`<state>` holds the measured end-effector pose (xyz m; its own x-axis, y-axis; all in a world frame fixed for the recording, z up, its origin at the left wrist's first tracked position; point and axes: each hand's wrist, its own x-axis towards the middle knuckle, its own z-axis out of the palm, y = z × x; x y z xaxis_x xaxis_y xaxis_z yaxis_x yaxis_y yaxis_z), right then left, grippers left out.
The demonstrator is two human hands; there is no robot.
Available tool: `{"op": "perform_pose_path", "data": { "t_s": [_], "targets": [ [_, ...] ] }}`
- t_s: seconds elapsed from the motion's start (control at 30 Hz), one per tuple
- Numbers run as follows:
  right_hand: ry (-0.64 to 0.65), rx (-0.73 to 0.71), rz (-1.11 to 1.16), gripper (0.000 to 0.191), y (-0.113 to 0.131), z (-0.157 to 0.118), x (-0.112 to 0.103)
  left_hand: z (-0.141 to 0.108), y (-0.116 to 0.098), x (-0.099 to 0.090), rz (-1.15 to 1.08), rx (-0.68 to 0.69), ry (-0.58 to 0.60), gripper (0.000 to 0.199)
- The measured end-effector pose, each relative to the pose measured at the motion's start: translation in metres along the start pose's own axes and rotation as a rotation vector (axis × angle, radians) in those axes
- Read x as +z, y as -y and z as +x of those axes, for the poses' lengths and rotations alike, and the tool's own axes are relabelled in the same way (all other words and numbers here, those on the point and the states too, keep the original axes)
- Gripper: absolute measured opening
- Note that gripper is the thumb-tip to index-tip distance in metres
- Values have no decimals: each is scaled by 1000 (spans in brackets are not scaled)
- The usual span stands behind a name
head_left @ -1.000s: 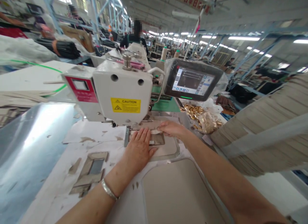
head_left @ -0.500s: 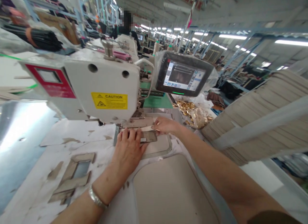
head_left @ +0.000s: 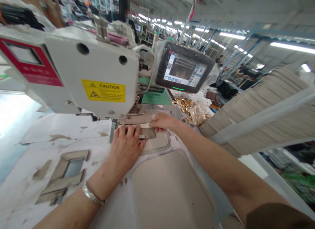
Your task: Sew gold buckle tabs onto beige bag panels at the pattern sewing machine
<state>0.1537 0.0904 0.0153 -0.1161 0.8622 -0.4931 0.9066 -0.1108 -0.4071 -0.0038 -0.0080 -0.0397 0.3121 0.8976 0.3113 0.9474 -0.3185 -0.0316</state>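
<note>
Between our left hand (head_left: pixel 125 149), pressed flat and open, and right hand (head_left: pixel 161 121), fingertips pinching, beige strip (head_left: pixel 147 134) on template (head_left: pixel 158 144); slip could misalign it under sewing machine head (head_left: pixel 88 71).

Factory floor, sewing workshop, large shed type. Contents: computerised industrial sewing machine (head_left: pixel 93 71) with yellow caution label (head_left: pixel 103 90); touchscreen control panel (head_left: pixel 183 67) in plastic wrap; thread cone (head_left: pixel 155 40) on stand; tall stack of cut beige panels (head_left: pixel 256 114); bag of gold-coloured trim (head_left: pixel 193 111). Long rows of workstations, co-worker (head_left: pixel 121 7) at far bench, strip lights (head_left: pixel 232 35) overhead, steel roof frame (head_left: pixel 242 50).
</note>
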Motion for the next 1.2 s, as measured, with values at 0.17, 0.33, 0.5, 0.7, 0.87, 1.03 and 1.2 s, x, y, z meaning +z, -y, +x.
{"op": "perform_pose_path", "data": {
  "t_s": [0.17,0.33,0.5,0.7,0.87,1.03,1.2],
  "targets": [
    [-234,-171,-212,22,9,-14,-9,-1,0,-2,2,6,12,53],
    [7,-33,538,29,1,-13,-11,0,-1,-4,0,11,23,54],
    [53,40,846,31,-20,-2,-2,0,0,-6,-3,21,39,53],
    [109,33,764,25,-25,1,-4,0,0,-4,-11,17,28,54],
    [135,22,645,22,-22,4,-13,0,-1,-4,-24,20,22,53],
    [134,16,620,21,-19,7,-15,0,-1,-5,-19,22,18,53],
    [100,9,613,24,-17,6,-11,0,-1,-5,-22,21,23,53]
  ]
}}
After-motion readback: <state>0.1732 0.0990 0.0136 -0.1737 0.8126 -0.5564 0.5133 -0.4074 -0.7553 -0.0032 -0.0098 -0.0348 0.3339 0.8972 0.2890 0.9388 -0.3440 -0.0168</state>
